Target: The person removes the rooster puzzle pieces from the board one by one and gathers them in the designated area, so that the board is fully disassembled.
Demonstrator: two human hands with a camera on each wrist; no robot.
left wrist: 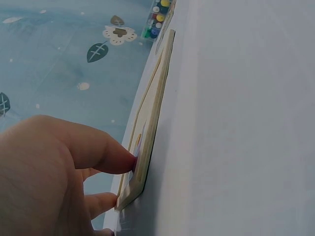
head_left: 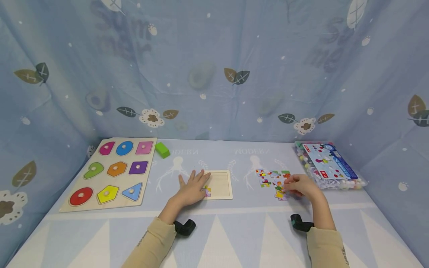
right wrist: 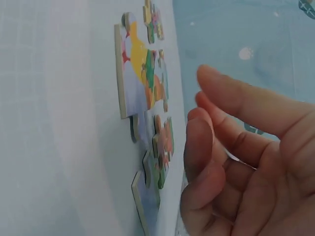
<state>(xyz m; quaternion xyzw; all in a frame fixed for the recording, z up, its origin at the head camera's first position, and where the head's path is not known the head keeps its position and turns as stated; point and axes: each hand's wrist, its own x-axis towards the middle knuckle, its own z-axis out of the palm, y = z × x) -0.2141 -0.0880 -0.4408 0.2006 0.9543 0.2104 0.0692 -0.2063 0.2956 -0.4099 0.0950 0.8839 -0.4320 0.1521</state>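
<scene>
My left hand (head_left: 191,190) lies with spread fingers over the left end of a shallow wooden puzzle tray (head_left: 231,186). Inside that tray's near left corner is a colourful jigsaw piece (head_left: 208,191), partly covered by the hand. In the left wrist view the thumb (left wrist: 115,158) presses at the piece by the tray's near edge. Over to the right, my right hand (head_left: 303,185) hovers beside loose jigsaw pieces (head_left: 279,190), its fingers loosely bent. The right wrist view shows nothing between thumb and fingers, and a gap from the pieces (right wrist: 135,73) lying flat on the table.
At the left lies a wooden shape board (head_left: 124,190) with several knobbed coloured shapes. A green block (head_left: 162,150) sits by its far right corner. A clear box of beads (head_left: 328,163) stands at the back right. Patterned curtains (head_left: 214,74) surround the table.
</scene>
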